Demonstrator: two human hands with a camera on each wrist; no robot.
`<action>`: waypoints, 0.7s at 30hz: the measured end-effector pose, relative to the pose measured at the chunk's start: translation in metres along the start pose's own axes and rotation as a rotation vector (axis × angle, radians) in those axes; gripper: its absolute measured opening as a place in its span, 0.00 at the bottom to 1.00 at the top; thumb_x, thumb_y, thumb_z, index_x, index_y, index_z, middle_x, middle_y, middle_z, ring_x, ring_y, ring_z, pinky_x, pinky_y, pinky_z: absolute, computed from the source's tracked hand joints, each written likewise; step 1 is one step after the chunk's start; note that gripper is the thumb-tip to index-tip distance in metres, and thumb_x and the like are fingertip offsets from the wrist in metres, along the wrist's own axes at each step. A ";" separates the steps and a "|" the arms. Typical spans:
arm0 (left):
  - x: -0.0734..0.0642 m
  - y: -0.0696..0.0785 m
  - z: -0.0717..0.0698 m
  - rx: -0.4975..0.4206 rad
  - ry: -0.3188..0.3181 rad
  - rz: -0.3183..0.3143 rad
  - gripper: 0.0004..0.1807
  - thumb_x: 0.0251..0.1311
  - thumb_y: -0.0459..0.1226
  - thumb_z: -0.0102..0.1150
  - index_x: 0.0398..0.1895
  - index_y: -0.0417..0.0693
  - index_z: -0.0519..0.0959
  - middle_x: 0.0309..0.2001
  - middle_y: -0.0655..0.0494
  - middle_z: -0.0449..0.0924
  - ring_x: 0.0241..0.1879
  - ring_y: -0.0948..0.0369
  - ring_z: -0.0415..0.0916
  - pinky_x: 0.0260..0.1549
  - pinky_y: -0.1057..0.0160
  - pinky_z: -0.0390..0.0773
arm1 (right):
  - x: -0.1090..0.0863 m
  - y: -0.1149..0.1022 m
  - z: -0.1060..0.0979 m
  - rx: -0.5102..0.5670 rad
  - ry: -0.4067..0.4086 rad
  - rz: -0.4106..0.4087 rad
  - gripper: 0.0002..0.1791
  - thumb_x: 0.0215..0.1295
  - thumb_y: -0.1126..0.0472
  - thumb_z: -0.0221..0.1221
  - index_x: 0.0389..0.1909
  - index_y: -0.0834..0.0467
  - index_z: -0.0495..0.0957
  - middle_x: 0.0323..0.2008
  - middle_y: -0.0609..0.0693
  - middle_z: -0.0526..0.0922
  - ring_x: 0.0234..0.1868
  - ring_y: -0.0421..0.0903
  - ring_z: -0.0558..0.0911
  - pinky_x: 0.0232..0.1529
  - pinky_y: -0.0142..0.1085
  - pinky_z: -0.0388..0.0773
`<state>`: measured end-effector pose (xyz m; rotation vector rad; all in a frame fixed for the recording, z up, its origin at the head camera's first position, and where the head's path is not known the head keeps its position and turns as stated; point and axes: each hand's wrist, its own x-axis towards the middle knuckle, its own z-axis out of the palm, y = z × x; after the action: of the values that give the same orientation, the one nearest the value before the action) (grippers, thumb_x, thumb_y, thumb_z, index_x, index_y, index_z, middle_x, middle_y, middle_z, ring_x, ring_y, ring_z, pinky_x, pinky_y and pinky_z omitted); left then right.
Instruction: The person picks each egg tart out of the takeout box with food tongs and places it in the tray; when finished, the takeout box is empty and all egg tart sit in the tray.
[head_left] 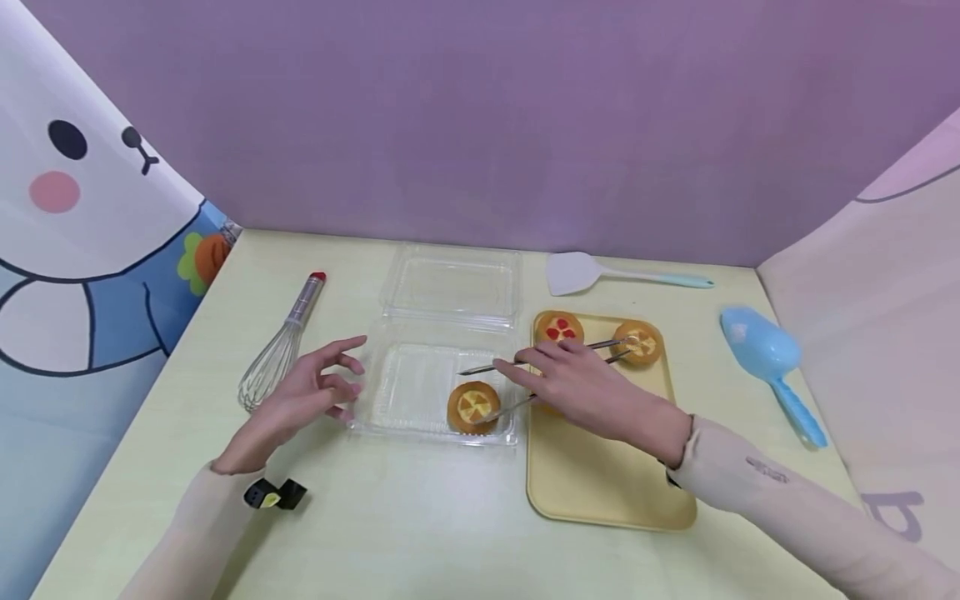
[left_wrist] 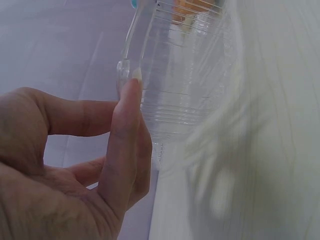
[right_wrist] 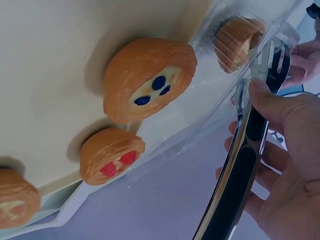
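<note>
My right hand (head_left: 573, 387) grips metal tongs (right_wrist: 235, 175) with black handle panels and a slotted head. The tongs' arms are spread, one tip overlapping an orange-topped tart (head_left: 474, 407) at the right of the clear plastic container (head_left: 405, 383); the other tip is farther back. My left hand (head_left: 311, 392) is at the container's left side, fingers loosely bent, fingertips right at the rim in the left wrist view. Beneath my right hand, a blueberry-topped tart (right_wrist: 150, 80) is mostly hidden in the head view. It lies on the beige tray (head_left: 600, 492).
On the tray's far part are a red-topped tart (head_left: 558, 327) and another orange-topped tart (head_left: 639, 342). The container's lid (head_left: 453, 283) lies folded back. A whisk (head_left: 281, 350) is at left, a white spatula (head_left: 577, 273) behind the tray, a blue scoop (head_left: 761, 346) at right.
</note>
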<state>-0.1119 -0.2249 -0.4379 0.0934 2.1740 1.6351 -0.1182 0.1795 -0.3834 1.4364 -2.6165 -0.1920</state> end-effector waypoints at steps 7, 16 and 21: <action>0.001 0.000 0.001 -0.004 0.000 0.003 0.43 0.64 0.22 0.56 0.82 0.43 0.55 0.58 0.34 0.66 0.36 0.61 0.80 0.31 0.56 0.91 | 0.021 0.002 0.013 -0.029 0.025 -0.007 0.35 0.67 0.58 0.68 0.75 0.48 0.71 0.58 0.50 0.84 0.55 0.51 0.83 0.44 0.44 0.84; 0.002 -0.001 0.002 -0.011 -0.008 0.013 0.43 0.64 0.22 0.56 0.82 0.42 0.55 0.57 0.34 0.66 0.35 0.60 0.80 0.30 0.55 0.90 | 0.029 0.008 0.015 0.033 0.026 0.044 0.38 0.68 0.51 0.68 0.77 0.51 0.68 0.59 0.50 0.83 0.56 0.51 0.83 0.44 0.45 0.83; 0.002 -0.001 0.002 -0.009 -0.004 0.005 0.43 0.64 0.22 0.56 0.83 0.43 0.55 0.57 0.35 0.67 0.34 0.63 0.79 0.30 0.56 0.90 | 0.025 0.006 0.009 0.072 0.021 0.034 0.40 0.66 0.52 0.70 0.77 0.53 0.67 0.59 0.50 0.82 0.56 0.50 0.82 0.47 0.45 0.82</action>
<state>-0.1130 -0.2227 -0.4404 0.1001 2.1647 1.6457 -0.1387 0.1619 -0.3896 1.4070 -2.6541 -0.0795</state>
